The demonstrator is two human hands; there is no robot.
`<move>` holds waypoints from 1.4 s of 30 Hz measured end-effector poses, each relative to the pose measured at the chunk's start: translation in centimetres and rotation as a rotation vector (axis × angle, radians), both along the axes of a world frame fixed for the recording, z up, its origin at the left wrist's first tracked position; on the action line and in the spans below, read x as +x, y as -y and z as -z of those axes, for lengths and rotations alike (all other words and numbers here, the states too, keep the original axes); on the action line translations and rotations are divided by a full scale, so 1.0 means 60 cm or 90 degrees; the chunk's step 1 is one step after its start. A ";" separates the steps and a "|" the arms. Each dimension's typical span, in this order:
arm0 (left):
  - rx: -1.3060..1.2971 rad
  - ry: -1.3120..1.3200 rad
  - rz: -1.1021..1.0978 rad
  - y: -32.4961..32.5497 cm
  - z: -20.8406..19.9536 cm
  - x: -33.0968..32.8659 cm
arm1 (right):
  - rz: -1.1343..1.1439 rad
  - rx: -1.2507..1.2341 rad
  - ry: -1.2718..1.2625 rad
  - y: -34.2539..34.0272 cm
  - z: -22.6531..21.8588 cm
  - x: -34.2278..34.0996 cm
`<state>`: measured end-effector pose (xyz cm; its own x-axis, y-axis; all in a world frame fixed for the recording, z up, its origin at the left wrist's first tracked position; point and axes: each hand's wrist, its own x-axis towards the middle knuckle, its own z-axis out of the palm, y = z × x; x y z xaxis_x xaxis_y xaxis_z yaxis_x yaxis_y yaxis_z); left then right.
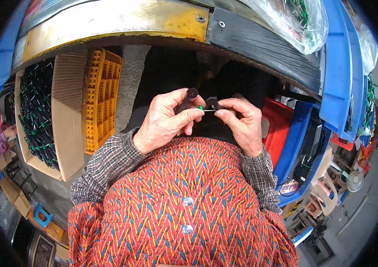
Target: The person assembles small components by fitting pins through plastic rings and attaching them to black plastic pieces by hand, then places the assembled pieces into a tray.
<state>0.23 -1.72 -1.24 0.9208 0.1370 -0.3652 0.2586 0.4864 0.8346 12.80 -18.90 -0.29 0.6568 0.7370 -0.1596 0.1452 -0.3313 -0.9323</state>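
Note:
My left hand (166,116) and my right hand (243,119) meet in front of my apron, both with fingers pinched. Between their thumbs runs a thin white stick (210,111) with a small green bit (200,107) near its left end. Each hand grips one end of it. A round-ended black piece (192,93) shows at my left index finger, and another dark piece (212,104) at my right. Whether these are finger covers or held parts, I cannot tell.
A cardboard box (69,115) full of black pieces with green and white bits stands left, beside a yellow crate (103,100). The worktable edge (122,26) crosses ahead. Right are a red bin (275,129), a blue bin (293,153) and a clear bag (293,22) of green-and-white pieces.

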 end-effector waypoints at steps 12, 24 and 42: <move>0.002 -0.001 -0.025 0.004 -0.021 -0.012 | -0.019 0.071 -0.287 0.018 -0.040 0.005; 0.033 0.026 -0.031 0.007 -0.034 -0.025 | 0.010 0.140 -0.379 0.018 -0.040 -0.001; -0.055 0.019 -0.041 0.006 -0.036 -0.031 | 0.086 0.191 -0.491 0.018 -0.018 -0.019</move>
